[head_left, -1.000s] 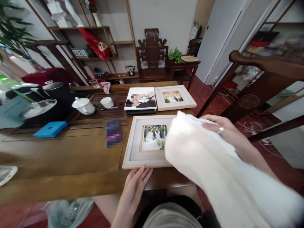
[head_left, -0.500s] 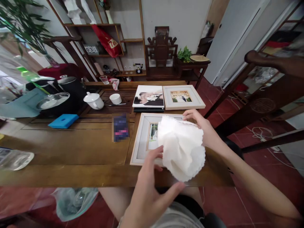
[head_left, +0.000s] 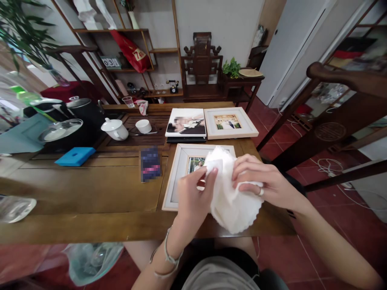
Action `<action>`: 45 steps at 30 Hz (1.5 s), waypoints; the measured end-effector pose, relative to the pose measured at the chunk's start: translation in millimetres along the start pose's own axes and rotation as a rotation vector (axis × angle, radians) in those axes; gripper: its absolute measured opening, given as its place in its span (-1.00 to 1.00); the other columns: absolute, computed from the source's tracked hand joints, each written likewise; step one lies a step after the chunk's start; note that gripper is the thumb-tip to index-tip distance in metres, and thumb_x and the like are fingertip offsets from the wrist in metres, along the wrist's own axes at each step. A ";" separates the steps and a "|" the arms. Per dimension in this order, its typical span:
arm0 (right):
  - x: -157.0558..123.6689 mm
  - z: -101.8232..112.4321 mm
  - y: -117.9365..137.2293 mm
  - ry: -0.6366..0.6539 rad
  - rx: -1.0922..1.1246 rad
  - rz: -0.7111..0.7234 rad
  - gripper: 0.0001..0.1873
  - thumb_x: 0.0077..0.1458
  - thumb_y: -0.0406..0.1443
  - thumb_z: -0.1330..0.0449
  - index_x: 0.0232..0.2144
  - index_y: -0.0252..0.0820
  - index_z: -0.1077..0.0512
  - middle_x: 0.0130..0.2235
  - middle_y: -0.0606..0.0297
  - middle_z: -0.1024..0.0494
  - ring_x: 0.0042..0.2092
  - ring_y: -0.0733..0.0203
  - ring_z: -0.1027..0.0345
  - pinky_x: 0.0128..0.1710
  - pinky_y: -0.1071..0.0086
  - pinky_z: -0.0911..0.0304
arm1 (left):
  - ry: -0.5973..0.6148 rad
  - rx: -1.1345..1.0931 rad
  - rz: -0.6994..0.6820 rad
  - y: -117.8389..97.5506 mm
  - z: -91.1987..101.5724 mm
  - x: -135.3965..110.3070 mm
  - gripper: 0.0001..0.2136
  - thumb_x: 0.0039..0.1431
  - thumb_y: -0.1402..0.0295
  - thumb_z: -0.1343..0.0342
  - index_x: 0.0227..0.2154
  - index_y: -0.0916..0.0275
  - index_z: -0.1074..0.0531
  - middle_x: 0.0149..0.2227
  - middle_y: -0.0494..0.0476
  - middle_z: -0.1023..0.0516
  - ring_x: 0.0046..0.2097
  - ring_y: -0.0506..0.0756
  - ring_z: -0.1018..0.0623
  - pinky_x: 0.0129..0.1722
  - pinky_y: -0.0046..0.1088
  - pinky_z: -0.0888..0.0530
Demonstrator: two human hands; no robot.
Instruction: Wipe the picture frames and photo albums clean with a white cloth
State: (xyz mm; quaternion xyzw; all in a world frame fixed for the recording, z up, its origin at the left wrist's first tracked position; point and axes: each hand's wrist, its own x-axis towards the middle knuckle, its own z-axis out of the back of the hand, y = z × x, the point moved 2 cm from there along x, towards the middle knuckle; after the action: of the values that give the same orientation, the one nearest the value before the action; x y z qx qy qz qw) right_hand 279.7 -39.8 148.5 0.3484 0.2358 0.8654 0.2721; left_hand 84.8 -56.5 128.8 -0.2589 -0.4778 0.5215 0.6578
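A crumpled white cloth [head_left: 231, 201] with a scalloped edge hangs between my hands, above a white picture frame [head_left: 178, 161]. My left hand [head_left: 193, 193] pinches its upper left edge between thumb and fingers. On the other side, my right hand [head_left: 256, 181], a ring on one finger, grips a bunched part of the fabric. The cloth covers the right half of the frame and much of its photo [head_left: 196, 164]. Behind lie a second white frame [head_left: 254, 127] with a photo and a white-edged photo panel [head_left: 187, 125] on something dark.
A blurred dark packet [head_left: 150, 163] lies left of the near frame. Farther left are a blue block [head_left: 75, 156], a lidded white cup [head_left: 115, 129], a small white bowl [head_left: 143, 126] and a black pot [head_left: 57, 139]. A lined bin [head_left: 90, 262] stands below the table's front edge [head_left: 90, 227].
My left hand has gone from spread fingers beside the cloth to pinching its edge. My right hand has come round onto the cloth's front and gathered it. The view shifted slightly.
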 end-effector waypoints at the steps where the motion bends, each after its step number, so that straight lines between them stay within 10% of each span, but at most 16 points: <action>1: 3.0 -0.4 3.7 -0.035 -0.054 -0.022 -0.86 0.21 -0.23 -0.22 -0.31 -0.06 -0.59 -0.15 0.17 -0.50 0.00 0.04 -0.31 0.00 0.06 -0.28 | 0.054 0.016 -0.045 -3.0 -2.1 1.4 -0.61 0.30 0.32 -0.04 -0.65 0.25 -0.14 -0.65 -0.11 -0.12 -0.58 -0.10 -0.19 -0.60 -0.63 -0.17; 5: 17.7 1.6 10.1 -0.090 -0.109 -0.050 -0.95 0.06 -0.22 -0.35 -0.40 -0.02 -0.61 0.09 0.16 -0.41 0.11 -0.02 -0.25 0.04 0.06 -0.26 | 0.293 0.085 -0.159 -10.6 -3.7 7.8 -0.65 0.33 0.35 -0.01 -0.60 0.26 -0.21 -0.61 -0.09 -0.24 -0.53 -0.09 -0.23 -0.55 -0.59 -0.16; 10: 30.6 0.1 4.3 0.015 0.080 -0.130 -0.92 -0.02 -0.21 -0.41 -0.45 -0.05 -0.61 -0.21 0.25 -0.56 -0.19 0.15 -0.42 -0.19 0.24 -0.32 | 0.424 0.114 -0.174 -10.1 4.3 22.1 -0.69 0.33 0.37 -0.02 -0.56 0.27 -0.38 -0.59 -0.07 -0.39 -0.51 -0.08 -0.29 -0.51 -0.57 -0.18; 20: 36.4 -4.3 -27.5 0.000 0.389 -0.430 -0.83 -0.14 -0.17 -0.44 -0.42 -0.04 -0.64 -0.21 0.22 -0.59 -0.16 0.09 -0.45 -0.24 0.28 -0.33 | 0.196 -0.254 0.027 9.6 4.8 23.1 -0.92 0.23 0.34 -0.15 -0.31 0.22 -0.51 -0.41 0.05 -0.64 -0.39 0.03 -0.62 -0.45 -0.58 -0.52; 28: 40.4 -5.7 -32.8 0.002 0.504 -0.365 -0.83 -0.22 -0.20 -0.49 -0.48 -0.04 -0.64 -0.10 0.19 -0.57 -0.08 0.07 -0.44 -0.13 0.21 -0.36 | 0.199 -0.215 0.007 16.6 -7.6 16.4 -0.91 0.25 0.38 -0.12 -0.28 0.23 -0.52 -0.34 0.08 -0.66 -0.29 0.05 -0.65 -0.28 -0.52 -0.56; 33: 45.7 -18.2 -35.2 -0.099 0.559 -0.402 -0.76 -0.32 -0.17 -0.52 -0.57 -0.11 -0.59 -0.42 0.27 -0.57 -0.35 0.17 -0.44 -0.35 0.28 -0.35 | 0.219 -0.242 0.020 20.5 -14.9 13.5 -0.88 0.29 0.39 -0.04 -0.24 0.24 -0.48 -0.26 0.13 -0.63 -0.20 0.08 -0.62 -0.19 -0.45 -0.55; 39: 55.1 -11.8 -25.4 -0.459 0.100 -0.317 -0.81 -0.11 -0.18 -0.43 -0.57 -0.13 -0.54 -0.49 0.31 -0.55 -0.43 0.22 -0.35 -0.45 0.32 -0.21 | 0.061 -0.145 -0.042 -2.4 -25.2 -12.5 -0.61 0.27 0.17 -0.09 0.06 0.19 -0.15 0.11 0.37 -0.35 0.06 0.19 -0.49 -0.11 -0.26 -0.56; 45: 92.2 11.1 0.6 -0.527 -0.499 -0.114 -0.76 0.17 -0.30 -0.20 -0.56 -0.08 -0.45 -0.45 0.28 -0.43 -0.37 0.15 -0.31 -0.37 0.25 -0.19 | 0.006 0.315 -0.186 -31.5 -46.8 -20.9 -0.31 -0.04 -0.13 -0.26 0.05 0.18 -0.26 0.24 0.46 -0.07 0.23 0.47 -0.25 0.06 0.14 -0.42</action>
State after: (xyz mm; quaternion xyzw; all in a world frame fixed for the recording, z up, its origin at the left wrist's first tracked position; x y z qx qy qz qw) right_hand 231.5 20.8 199.8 0.4686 -0.0415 0.7605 0.4476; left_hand 140.8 -78.8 128.6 -0.1091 -0.4100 0.5259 0.7372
